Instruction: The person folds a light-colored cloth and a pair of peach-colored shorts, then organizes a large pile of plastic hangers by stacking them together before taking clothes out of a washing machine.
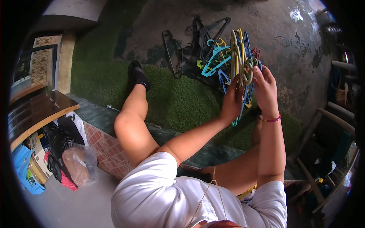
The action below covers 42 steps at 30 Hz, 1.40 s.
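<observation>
A bundle of plastic clothes hangers (234, 54), in yellow, cream and blue, stands between my hands above the floor. My left hand (233, 104) grips the bundle from the left side. My right hand (265, 88) is closed around the hooks at its right, with fingertips against them. Beyond and left of the bundle, a light blue hanger (214, 61) lies on the floor with green and yellow ones partly under it. Black hangers (204, 34) lie farther off, and another black hanger (172, 55) lies at the edge of the green mat. Overlap hides parts of the pile.
Artificial grass matting (176, 99) borders a worn, dark floor (285, 42). At left stand a dark wooden bench or table (42, 111) and plastic bags (79, 165) beside cardboard. Wooden furniture parts (336, 119) line the right side. My legs are spread on either side of the mat's near part.
</observation>
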{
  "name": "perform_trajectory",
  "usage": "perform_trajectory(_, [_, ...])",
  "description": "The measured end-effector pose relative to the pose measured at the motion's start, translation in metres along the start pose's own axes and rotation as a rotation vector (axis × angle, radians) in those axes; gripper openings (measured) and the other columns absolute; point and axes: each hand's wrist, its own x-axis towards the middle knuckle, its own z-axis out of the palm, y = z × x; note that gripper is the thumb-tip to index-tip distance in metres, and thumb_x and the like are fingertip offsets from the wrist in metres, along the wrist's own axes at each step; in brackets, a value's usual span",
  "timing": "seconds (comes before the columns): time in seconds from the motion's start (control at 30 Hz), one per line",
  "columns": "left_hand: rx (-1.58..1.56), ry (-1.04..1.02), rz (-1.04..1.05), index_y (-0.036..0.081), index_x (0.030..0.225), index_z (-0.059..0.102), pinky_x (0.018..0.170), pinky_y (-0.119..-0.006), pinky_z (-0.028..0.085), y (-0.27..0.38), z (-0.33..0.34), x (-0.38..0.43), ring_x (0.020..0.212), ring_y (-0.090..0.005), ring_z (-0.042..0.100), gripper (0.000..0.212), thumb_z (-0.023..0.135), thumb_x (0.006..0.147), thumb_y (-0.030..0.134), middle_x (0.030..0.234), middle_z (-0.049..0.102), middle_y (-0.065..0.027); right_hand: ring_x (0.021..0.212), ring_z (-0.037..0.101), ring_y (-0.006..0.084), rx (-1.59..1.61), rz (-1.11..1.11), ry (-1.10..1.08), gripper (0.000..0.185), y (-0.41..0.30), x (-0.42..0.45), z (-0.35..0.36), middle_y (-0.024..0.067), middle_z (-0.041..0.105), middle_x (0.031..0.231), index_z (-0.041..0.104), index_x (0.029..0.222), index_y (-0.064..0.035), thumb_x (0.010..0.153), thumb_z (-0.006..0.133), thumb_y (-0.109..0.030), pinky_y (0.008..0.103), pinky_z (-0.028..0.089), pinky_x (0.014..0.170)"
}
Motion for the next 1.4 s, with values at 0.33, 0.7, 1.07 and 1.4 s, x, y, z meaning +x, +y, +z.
perform_trajectory(0.33, [0.322, -0.130, 0.170, 0.006, 0.147, 0.033, 0.066, -0.030, 0.048, -0.012, 0.021, -0.002, 0.076, -0.0136, 0.054, 0.056, 0.054, 0.095, 0.010, 0.098, 0.051, -0.0096, 0.077, 0.057, 0.0057, -0.223, -0.128, 0.218, 0.029, -0.010, -0.009, -0.032, 0.0018, 0.063, 0.089, 0.057, 0.107, 0.0046, 0.084, 0.071, -0.007, 0.0200, 0.045, 0.070])
perform_trajectory(0.7, [0.502, -0.266, -0.120, 0.002, 0.122, 0.053, 0.083, -0.033, 0.050, -0.134, 0.017, 0.054, 0.099, -0.0241, 0.058, 0.036, 0.062, 0.088, 0.009, 0.115, 0.056, -0.0125, 0.084, 0.059, 0.0093, -0.164, -0.308, 0.580, 0.023, -0.050, -0.043, -0.139, 0.0045, 0.065, 0.093, 0.061, 0.106, 0.0047, 0.086, 0.069, -0.004, 0.0225, 0.044, 0.077])
perform_trajectory(1.07, [1.556, -0.770, 0.175, 0.008, 0.112, 0.059, 0.105, -0.059, 0.030, -0.235, -0.036, 0.066, 0.118, -0.0300, 0.050, 0.026, 0.048, 0.089, 0.011, 0.117, 0.056, -0.0117, 0.086, 0.060, 0.0099, -0.187, -0.331, 0.600, 0.022, -0.049, -0.045, -0.153, 0.0065, 0.067, 0.092, 0.058, 0.106, 0.0032, 0.088, 0.066, -0.006, 0.0234, 0.044, 0.082])
perform_trajectory(1.4, [1.497, -0.763, -0.047, 0.009, 0.117, 0.052, 0.094, -0.046, 0.040, -0.231, -0.122, 0.009, 0.115, -0.0302, 0.050, 0.044, 0.071, 0.080, 0.021, 0.118, 0.054, -0.0115, 0.083, 0.060, 0.0089, -0.090, -0.306, 0.528, 0.023, -0.054, -0.046, -0.127, 0.0053, 0.066, 0.091, 0.057, 0.107, 0.0039, 0.088, 0.067, -0.003, 0.0225, 0.046, 0.078])
